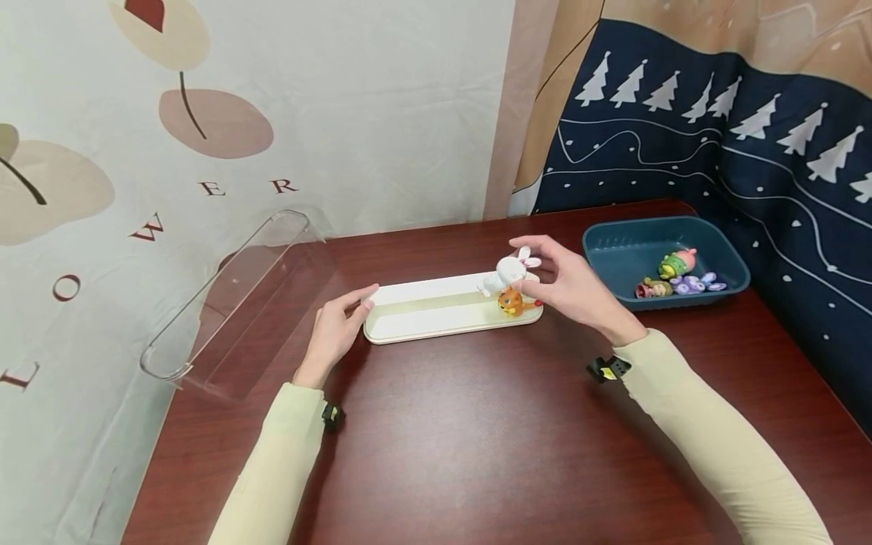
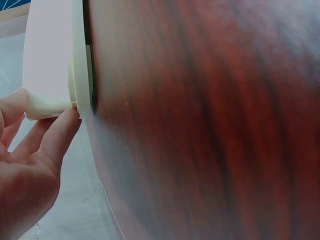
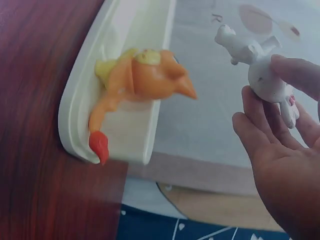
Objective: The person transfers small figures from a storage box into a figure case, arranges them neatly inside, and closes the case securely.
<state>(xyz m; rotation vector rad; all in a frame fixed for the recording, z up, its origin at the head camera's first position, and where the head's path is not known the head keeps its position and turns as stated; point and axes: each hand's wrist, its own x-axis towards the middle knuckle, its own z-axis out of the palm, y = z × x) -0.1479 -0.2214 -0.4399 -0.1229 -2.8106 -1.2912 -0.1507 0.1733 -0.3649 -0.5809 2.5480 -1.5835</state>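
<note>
You can pass over the near side of the dark-red wooden table (image 1: pixel 450 439), or into the middle of the long white tray (image 1: pixel 436 310). An orange plastic figurine (image 1: pixel 511 302) blocks its right end; the blue rectangular bin (image 1: pixel 623 253) obstructs you rightward, and a transparent plastic box (image 1: pixel 228 303), its base hard to judge, leftward.

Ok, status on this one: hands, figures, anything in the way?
Left hand gripping white tray at left end. Right hand holding white rabbit figure near right end. Orange figure occupies that end, possibly in the way.
</note>
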